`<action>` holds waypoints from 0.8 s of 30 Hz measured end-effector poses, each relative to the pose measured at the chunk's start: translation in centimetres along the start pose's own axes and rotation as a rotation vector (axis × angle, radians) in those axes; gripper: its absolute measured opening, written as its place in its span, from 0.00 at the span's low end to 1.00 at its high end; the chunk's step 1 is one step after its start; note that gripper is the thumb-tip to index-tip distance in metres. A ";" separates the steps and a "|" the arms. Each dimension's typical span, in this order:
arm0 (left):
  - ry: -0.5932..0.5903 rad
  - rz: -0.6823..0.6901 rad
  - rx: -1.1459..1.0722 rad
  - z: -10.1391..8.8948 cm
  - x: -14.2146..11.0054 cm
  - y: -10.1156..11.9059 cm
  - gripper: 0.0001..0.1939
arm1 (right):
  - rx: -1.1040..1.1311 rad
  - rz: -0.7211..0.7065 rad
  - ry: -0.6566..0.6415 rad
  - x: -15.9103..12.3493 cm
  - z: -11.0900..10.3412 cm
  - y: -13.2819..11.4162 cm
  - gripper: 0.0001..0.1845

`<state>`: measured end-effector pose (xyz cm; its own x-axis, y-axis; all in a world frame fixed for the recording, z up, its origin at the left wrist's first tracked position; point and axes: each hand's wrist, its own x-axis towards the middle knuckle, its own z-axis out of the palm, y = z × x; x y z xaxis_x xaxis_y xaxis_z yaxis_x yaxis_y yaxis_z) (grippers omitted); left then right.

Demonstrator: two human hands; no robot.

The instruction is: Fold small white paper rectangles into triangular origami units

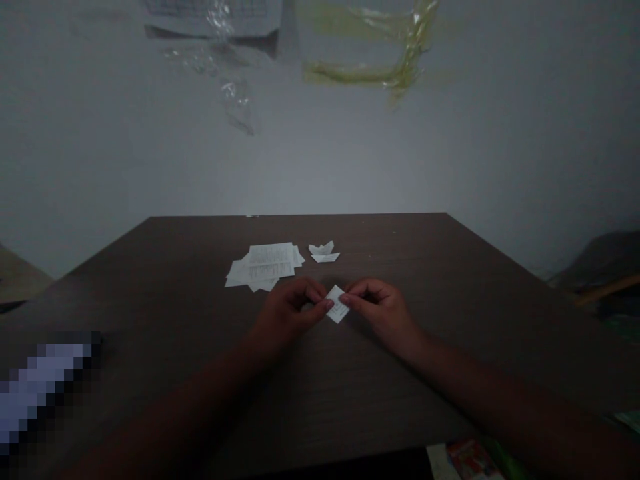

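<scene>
Between my two hands is a small folded piece of paper [337, 312], printed on its face and turned so it looks like a diamond. My left hand [293, 307] pinches its left corner between thumb and fingers. On the opposite corner, my right hand [383, 308] holds it in the same kind of pinch. Just beyond my hands lies a folded paper boat [325, 257] with pointed tips. A loose pile of printed paper sheets [270, 260] is spread out past my left hand.
The dark wooden table [200, 233] reaches back to a pale wall [350, 160] with tape and a sheet stuck on it. A blurred-out, screen-like object [40, 380] lies at the left. Colourful items [473, 460] show below the table's front edge.
</scene>
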<state>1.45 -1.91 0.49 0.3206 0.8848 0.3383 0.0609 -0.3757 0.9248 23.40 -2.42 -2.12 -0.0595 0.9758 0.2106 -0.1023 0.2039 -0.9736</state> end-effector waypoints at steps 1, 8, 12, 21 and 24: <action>-0.005 -0.001 -0.006 0.0 0.0 0.1 0.14 | -0.003 0.007 0.004 -0.1 0.0 -0.1 0.17; 0.028 -0.006 0.023 0.3 -0.5 1.1 0.14 | -0.051 0.006 0.022 -0.4 0.0 -0.5 0.23; 0.022 -0.005 0.018 0.3 -0.5 1.0 0.13 | -0.015 -0.003 0.031 -0.3 0.2 -0.8 0.27; 0.020 -0.060 0.073 0.1 -0.2 1.0 0.13 | 0.004 0.031 -0.021 0.3 0.1 -0.4 0.25; 0.030 -0.084 0.086 0.2 -0.3 1.0 0.13 | -0.013 0.059 -0.082 0.5 -0.2 -0.4 0.25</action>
<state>1.57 -2.55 1.25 0.2827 0.9214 0.2668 0.1675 -0.3213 0.9320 23.65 -1.95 -1.65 -0.1461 0.9765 0.1586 -0.0837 0.1476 -0.9855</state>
